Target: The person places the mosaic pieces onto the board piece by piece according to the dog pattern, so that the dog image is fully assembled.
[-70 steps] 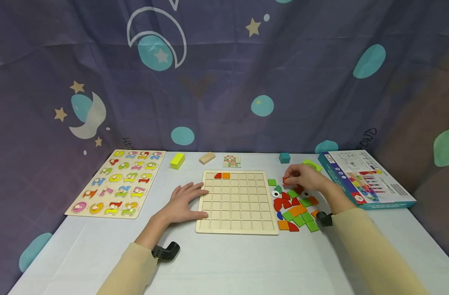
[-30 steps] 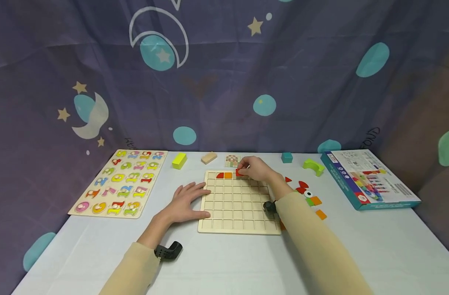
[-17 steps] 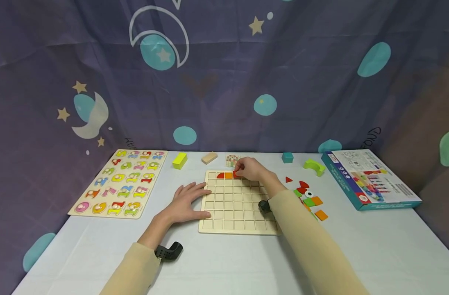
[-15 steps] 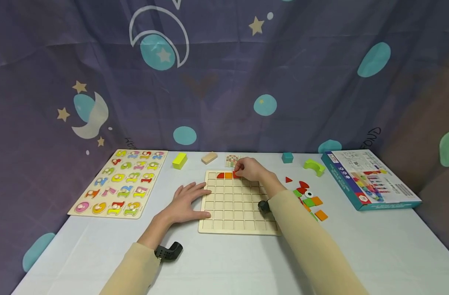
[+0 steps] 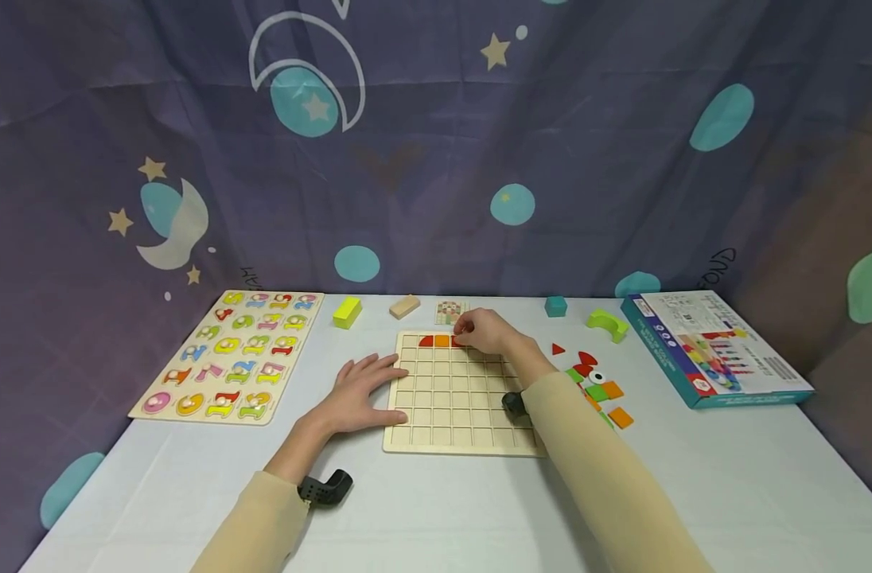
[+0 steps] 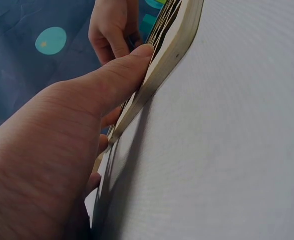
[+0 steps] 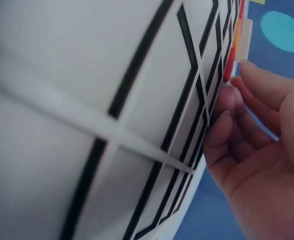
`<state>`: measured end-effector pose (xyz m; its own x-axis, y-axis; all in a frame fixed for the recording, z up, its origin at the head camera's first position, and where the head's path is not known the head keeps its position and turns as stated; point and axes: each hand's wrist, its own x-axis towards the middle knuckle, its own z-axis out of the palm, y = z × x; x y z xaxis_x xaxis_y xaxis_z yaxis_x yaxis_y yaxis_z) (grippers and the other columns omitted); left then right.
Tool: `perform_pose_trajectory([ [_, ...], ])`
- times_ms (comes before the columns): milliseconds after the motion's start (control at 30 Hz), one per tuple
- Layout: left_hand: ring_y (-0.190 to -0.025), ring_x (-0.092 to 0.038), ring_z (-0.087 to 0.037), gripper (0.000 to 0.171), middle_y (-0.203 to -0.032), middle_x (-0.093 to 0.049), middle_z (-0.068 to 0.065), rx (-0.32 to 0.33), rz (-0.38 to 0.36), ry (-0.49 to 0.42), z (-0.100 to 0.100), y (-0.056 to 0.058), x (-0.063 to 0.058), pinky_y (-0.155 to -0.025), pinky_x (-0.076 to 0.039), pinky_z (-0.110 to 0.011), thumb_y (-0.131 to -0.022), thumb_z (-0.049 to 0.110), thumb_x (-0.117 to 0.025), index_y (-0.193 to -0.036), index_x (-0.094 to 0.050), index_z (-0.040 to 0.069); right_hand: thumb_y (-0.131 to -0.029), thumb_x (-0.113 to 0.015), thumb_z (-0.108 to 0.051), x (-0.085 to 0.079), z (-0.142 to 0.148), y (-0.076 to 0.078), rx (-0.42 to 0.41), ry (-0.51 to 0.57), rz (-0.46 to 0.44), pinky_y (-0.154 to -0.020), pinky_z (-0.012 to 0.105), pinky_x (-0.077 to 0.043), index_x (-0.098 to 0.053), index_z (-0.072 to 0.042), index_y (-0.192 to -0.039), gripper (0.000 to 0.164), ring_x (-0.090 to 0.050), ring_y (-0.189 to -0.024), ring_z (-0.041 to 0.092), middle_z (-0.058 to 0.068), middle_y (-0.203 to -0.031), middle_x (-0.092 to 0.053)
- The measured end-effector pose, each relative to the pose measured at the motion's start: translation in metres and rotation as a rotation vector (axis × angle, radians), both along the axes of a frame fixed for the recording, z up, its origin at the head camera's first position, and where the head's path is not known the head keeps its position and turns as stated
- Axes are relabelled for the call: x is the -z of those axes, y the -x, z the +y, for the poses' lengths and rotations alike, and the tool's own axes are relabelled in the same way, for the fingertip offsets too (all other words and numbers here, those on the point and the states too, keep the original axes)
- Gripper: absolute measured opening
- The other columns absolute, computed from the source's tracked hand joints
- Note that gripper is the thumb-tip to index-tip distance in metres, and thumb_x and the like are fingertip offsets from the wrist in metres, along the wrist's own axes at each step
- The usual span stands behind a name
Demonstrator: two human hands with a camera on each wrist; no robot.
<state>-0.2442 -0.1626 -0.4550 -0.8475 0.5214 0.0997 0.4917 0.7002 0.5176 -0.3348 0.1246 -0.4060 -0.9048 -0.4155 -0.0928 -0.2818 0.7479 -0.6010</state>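
A pale wooden grid board lies on the white table. In its far row sit a red quarter-round tile and an orange square tile. Just right of the orange one, my right hand pinches a red tile down at the grid, its shape partly covered by the fingertips. The right wrist view shows the red tile at the thumb and fingers. My left hand rests spread along the board's left edge, thumb and fingertips touching it; the left wrist view shows the thumb on the rim.
Loose tiles lie right of the board, partly behind the right sleeve. A number puzzle lies left, a box right. Along the back are a yellow block, wooden block, picture card, teal cube and green arch.
My right hand has carried a red tile from the loose tiles leftward to the board's far row and lowered it beside the orange tile. The left hand has stayed at the board's edge.
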Motion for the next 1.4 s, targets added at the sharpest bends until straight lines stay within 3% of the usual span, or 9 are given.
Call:
perform_pose_trajectory([
  [500,-0.15,-0.019,-0.035,0.075,-0.161,-0.035,-0.004,-0.001,0.006,0.007,-0.001,-0.001,0.0,-0.117,-0.003,-0.062,-0.08,0.057,-0.077,-0.143,-0.058,0.022,-0.102,-0.061,-0.018,-0.009,0.035,-0.011,0.058,0.103,-0.015,-0.072,0.036,-0.05,-0.067,0.0,-0.122,0.027,-0.058,-0.086,0.025,0.01,-0.103,-0.064],
  [833,-0.15,-0.02,-0.036,0.074,-0.161,-0.035,-0.005,0.005,0.01,-0.006,-0.001,-0.002,0.0,-0.117,-0.003,-0.063,-0.08,0.056,-0.078,-0.142,-0.058,0.021,-0.102,-0.062,-0.017,-0.008,0.071,-0.025,0.092,0.16,-0.015,-0.081,0.041,-0.054,-0.066,0.004,-0.122,0.03,-0.062,-0.091,0.03,0.013,-0.106,-0.064],
  [1167,-0.15,-0.02,-0.036,0.074,-0.161,-0.036,-0.005,0.002,0.004,-0.006,0.0,-0.003,0.001,-0.117,-0.003,-0.063,-0.08,0.056,-0.078,-0.143,-0.058,0.021,-0.101,-0.064,-0.022,-0.009,0.113,-0.044,0.16,0.093,0.006,-0.085,0.039,-0.053,-0.066,0.001,-0.123,0.032,-0.059,-0.095,0.028,0.011,-0.108,-0.064],
  [1400,-0.15,-0.02,-0.036,0.074,-0.16,-0.036,-0.005,0.003,0.01,-0.01,0.0,-0.003,0.0,-0.117,-0.004,-0.063,-0.08,0.055,-0.078,-0.143,-0.058,0.021,-0.1,-0.065,-0.021,-0.012,0.135,-0.059,0.174,0.079,-0.015,-0.078,0.034,-0.054,-0.065,0.002,-0.124,0.033,-0.057,-0.091,0.027,0.011,-0.104,-0.063],
])
